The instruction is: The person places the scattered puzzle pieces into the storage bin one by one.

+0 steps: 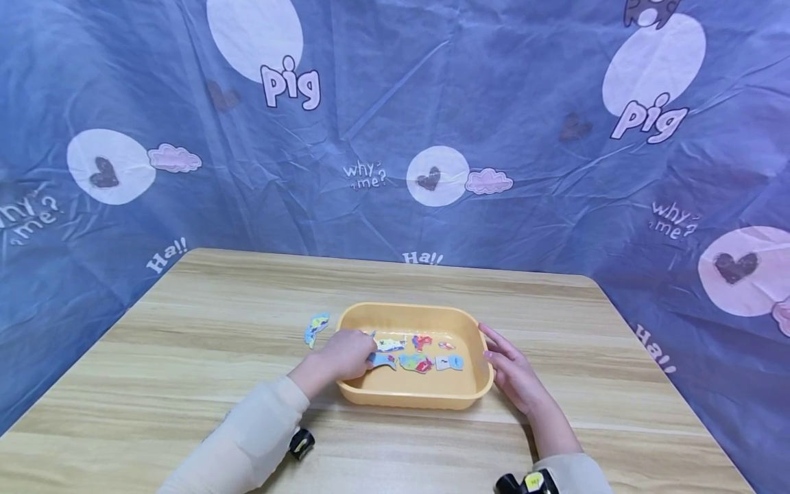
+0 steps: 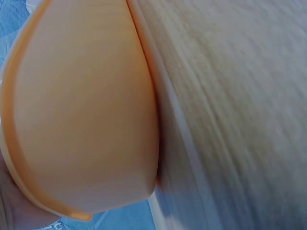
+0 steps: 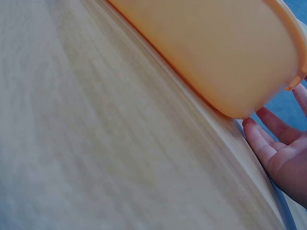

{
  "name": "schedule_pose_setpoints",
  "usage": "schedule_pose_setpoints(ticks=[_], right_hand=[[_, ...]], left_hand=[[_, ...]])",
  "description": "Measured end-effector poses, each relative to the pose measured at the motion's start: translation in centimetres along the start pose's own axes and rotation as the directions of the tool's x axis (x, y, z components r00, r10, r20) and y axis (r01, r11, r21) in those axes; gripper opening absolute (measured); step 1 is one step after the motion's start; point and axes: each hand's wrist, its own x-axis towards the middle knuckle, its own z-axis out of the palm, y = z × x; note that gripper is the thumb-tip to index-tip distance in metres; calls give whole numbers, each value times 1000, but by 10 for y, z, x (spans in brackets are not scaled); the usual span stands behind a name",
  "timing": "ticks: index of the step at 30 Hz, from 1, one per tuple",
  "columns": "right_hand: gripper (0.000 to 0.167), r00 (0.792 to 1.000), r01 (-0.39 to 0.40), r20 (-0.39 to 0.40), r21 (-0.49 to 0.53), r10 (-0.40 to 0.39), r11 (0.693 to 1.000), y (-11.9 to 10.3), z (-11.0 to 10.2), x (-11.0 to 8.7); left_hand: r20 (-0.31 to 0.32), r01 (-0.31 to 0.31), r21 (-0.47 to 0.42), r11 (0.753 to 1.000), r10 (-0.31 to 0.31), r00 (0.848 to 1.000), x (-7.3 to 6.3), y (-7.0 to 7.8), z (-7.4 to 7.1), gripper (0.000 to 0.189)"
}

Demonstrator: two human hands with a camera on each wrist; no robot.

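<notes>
A yellow-orange plastic basin (image 1: 407,398) stands on the wooden table with several colourful flat cut-out pieces lying inside. My left hand (image 1: 350,353) reaches over the basin's left rim, fingers lowered among the pieces beside a blue piece (image 1: 384,360). Its fingertips are hidden, so I cannot tell if they pinch a piece. At the basin's right end, my right hand (image 1: 518,377) has its fingers extended against the rim and outer wall. In the right wrist view, those fingers (image 3: 259,143) are spread beside the basin's corner. A green-yellow piece (image 1: 415,362) and a red piece (image 1: 422,342) lie mid-basin.
One blue-and-yellow cut-out piece (image 1: 317,328) lies on the table (image 1: 234,302) just left of the basin. Behind the table hangs a blue printed cloth (image 1: 382,226). Black wrist cameras (image 1: 302,444) sit by both forearms.
</notes>
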Motion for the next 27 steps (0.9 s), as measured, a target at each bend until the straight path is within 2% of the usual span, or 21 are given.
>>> schedule_pose_setpoints(ticks=[6,17,21,27], right_hand=[[54,1000,-2,-2,8,2,1000,0,0,0],[54,1000,7,10,10,-8,1000,-1,0,1],[55,1000,5,7,10,-5,1000,-1,0,1],[55,1000,-5,-9,6,5,1000,-1,0,1]], left_hand=[[3,24,4,1000,-24,1000,0,0,0,23],[-8,32,12,999,-32,999,-1,2,-2,26],[-20,36,-21,999,-37,999,-2,2,-3,22],[-15,59,-137,989,-62,998,-3,-2,-8,14]])
